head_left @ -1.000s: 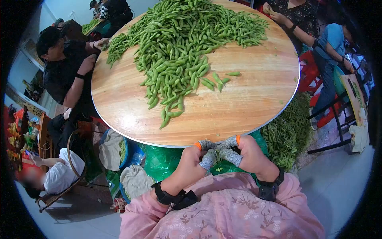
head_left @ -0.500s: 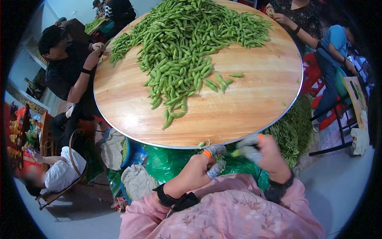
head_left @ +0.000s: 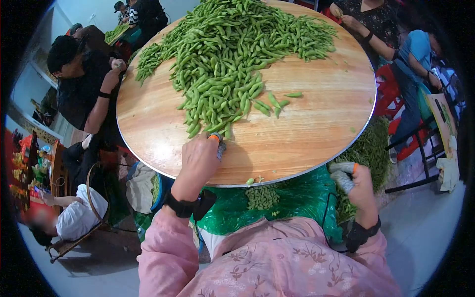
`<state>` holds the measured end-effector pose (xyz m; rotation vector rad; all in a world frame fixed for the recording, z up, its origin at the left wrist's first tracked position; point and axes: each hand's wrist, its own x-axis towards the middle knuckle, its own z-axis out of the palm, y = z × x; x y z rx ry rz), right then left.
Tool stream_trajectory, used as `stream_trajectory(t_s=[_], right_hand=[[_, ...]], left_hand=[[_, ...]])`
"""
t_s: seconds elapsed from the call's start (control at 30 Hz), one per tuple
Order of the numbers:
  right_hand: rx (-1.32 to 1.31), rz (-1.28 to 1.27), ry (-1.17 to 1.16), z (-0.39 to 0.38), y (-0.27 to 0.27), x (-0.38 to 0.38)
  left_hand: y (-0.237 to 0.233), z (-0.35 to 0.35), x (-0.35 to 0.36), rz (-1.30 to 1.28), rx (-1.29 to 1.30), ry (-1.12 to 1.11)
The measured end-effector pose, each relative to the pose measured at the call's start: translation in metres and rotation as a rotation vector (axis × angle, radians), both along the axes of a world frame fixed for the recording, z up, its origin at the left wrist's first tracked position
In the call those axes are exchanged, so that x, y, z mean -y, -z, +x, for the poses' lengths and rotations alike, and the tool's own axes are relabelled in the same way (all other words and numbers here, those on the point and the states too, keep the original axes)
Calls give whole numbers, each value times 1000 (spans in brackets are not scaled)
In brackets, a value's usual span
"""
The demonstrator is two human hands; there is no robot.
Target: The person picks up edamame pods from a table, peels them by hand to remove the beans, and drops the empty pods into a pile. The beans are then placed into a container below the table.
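My left hand (head_left: 202,157) is over the near tip of a big pile of green soybean pods (head_left: 222,64) on the round wooden table (head_left: 297,133). Its wrapped fingers bend down around pods at the tip; the fingertips are mostly hidden. Out past the table's right front edge, my right hand (head_left: 354,184) hovers over a heap of green pods (head_left: 373,153). Grey wraps and an orange band cover its loosely bent fingers, and no pod shows between them. Shelled beans (head_left: 262,197) lie on green plastic sheeting (head_left: 222,210) in front of my body.
A few stray pods (head_left: 269,105) lie right of the pile, and bean bits (head_left: 251,181) sit at the near rim. A cloth-covered basin (head_left: 143,183) stands at left. People sit around the table; a folding chair (head_left: 420,148) stands at right.
My left hand has moved forward and left from the table edge onto the pod pile. My right hand has moved right, away from it. The shelled beans on the plastic are now uncovered.
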<state>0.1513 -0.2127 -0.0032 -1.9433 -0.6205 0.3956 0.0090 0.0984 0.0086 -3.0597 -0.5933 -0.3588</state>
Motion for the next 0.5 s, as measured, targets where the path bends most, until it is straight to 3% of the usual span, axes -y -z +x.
stream_trajectory(t_s=[0.07, 0.17, 0.23, 0.33, 0.5], right_hand=[[-13, 140, -234, -8, -5, -24], [-182, 262, -239, -27, -7, -59], [-745, 519, -366, -32, -10, -75], [-820, 403, -388, -34, -14, -88], [-627, 414, -433, -38, -19, -84]], left_hand=[[-11, -4, 16, -138, 82, 9], [-23, -10, 49, -400, 236, 110], [-24, -13, 69, -523, 310, 202], [-21, -16, 88, -557, 254, 290], [-10, -14, 89, -1208, 162, 319]])
